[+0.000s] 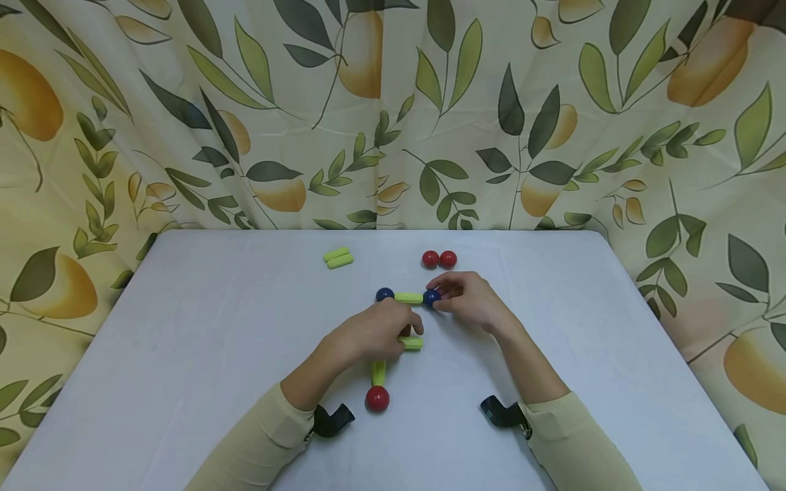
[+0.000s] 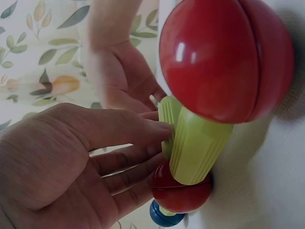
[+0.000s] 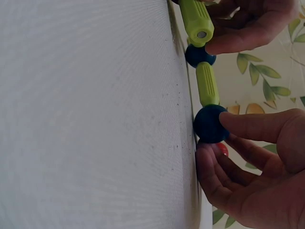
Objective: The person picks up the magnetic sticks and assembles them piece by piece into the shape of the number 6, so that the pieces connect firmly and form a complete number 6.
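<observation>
My right hand (image 1: 469, 300) pinches a blue ball (image 1: 432, 298) between thumb and fingers; in the right wrist view the same ball (image 3: 211, 124) sits at one end of a green stick (image 3: 208, 85). That stick (image 1: 408, 298) joins it to a second blue ball (image 1: 385, 294). My left hand (image 1: 377, 331) is over the middle of the structure, its thumb and fingers at a green stick (image 1: 413, 343) that points right. In the left wrist view a red ball (image 2: 181, 191) shows beside those fingers. Another green stick (image 1: 379, 373) runs down to the near red ball (image 1: 377, 399).
Two green sticks (image 1: 338, 258) lie side by side at the back of the white table (image 1: 215, 327). Two red balls (image 1: 439, 259) touch each other at the back, right of the sticks. A patterned curtain (image 1: 344, 136) hangs behind the table.
</observation>
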Available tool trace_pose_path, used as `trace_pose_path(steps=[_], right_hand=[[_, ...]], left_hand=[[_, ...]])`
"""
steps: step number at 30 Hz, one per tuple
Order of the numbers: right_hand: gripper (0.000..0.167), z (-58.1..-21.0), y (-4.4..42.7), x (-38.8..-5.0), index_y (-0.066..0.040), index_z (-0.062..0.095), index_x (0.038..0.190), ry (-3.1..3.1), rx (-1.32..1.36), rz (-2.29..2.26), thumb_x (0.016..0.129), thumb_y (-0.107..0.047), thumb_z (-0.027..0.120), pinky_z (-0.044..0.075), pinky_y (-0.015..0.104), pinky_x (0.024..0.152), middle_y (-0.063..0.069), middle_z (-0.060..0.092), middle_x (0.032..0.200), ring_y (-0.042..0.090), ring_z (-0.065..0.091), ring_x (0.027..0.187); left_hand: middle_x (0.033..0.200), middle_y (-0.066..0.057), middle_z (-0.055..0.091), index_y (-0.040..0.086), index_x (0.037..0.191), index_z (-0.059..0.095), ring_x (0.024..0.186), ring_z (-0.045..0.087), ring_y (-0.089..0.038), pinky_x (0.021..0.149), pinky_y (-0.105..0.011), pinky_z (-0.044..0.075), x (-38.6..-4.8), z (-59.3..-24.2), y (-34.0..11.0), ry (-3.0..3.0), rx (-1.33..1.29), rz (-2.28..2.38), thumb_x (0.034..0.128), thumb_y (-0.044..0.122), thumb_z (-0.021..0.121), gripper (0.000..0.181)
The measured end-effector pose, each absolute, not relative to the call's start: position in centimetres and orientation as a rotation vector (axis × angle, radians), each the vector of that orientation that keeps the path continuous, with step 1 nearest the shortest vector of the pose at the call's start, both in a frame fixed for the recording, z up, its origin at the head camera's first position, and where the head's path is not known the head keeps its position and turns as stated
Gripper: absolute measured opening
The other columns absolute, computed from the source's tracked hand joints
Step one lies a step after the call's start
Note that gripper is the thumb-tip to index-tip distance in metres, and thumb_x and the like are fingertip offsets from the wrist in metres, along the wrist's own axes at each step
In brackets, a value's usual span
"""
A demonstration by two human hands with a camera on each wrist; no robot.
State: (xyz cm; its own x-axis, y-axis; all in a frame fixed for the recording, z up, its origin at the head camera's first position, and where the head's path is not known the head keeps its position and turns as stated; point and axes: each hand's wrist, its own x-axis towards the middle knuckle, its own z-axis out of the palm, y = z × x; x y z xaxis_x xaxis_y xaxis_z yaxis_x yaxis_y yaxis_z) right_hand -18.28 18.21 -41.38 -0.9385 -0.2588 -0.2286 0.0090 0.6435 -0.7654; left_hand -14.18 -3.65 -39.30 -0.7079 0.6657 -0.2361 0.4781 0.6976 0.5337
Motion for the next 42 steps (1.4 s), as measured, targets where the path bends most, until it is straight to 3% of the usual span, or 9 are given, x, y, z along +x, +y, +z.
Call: trace_pose_path(steps=[16,23,42], right_hand=[[0.031,-41.6,18.3,-18.4,-0.008,0.073,0.124,2.559,-0.220,-1.200,0.093,-0.008,0.075,0.051,0.033,0.087,0.014,0.073,0.110,0.026,0.064,0.099],[0.033,-41.5,18.2,-18.4,-0.010,0.072,0.127,2.548,-0.201,-1.181,0.094,-0.009,0.075,0.052,0.034,0.090,0.014,0.072,0.116,0.027,0.061,0.103],[0.033,-41.6,18.2,-18.4,-0.009,0.072,0.127,2.553,-0.202,-1.177,0.094,-0.009,0.075,0.052,0.033,0.090,0.014,0.071,0.117,0.027,0.061,0.103]], left_hand=[[0.113,-0.008,0.072,0.010,0.122,0.076,0.100,0.066,-0.019,0.084,-0.030,0.058,-16.0,-39.1,-5.8,2.475,0.878,0.940,0.0941,0.005,0.071,0.029],[0.112,-0.007,0.072,0.010,0.124,0.074,0.102,0.065,-0.022,0.089,-0.036,0.058,-17.9,-39.6,-8.1,2.605,0.705,1.098,0.0932,0.006,0.075,0.031],[0.135,-0.011,0.066,0.013,0.128,0.073,0.127,0.060,-0.032,0.111,-0.050,0.048,-21.2,-42.6,-13.3,2.856,0.296,1.256,0.0925,0.003,0.070,0.037]])
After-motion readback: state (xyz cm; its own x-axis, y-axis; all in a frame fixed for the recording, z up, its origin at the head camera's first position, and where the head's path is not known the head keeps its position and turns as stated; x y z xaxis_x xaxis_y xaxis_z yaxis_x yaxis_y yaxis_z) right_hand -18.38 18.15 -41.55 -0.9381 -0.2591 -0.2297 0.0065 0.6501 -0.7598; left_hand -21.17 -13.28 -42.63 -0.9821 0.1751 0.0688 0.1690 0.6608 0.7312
